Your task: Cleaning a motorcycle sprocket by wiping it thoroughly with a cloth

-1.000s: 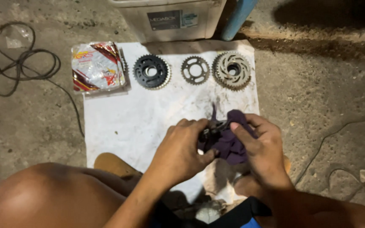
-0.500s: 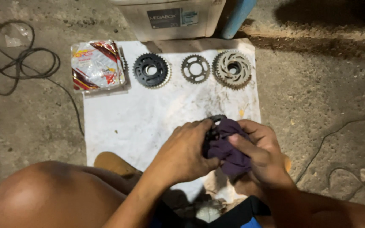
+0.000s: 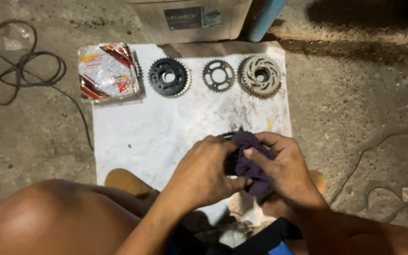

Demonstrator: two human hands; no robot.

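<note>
My left hand and my right hand are pressed together low over a white sheet on the ground. Between them is a dark purple rag, bunched around a dark metal part whose edge just shows above my left fingers. My right thumb and fingers pinch the rag; my left hand grips the wrapped part from the left. Most of the part is hidden by the rag and my fingers.
At the sheet's far edge lie a black sprocket, a smaller grey sprocket and a pale worn sprocket, with a red-and-white packet to their left. A black cable coils at far left. A box and blue post stand behind.
The rag has closed over the metal part, which showed more plainly a second ago. Both hands have drawn closer together and shifted slightly towards me.
</note>
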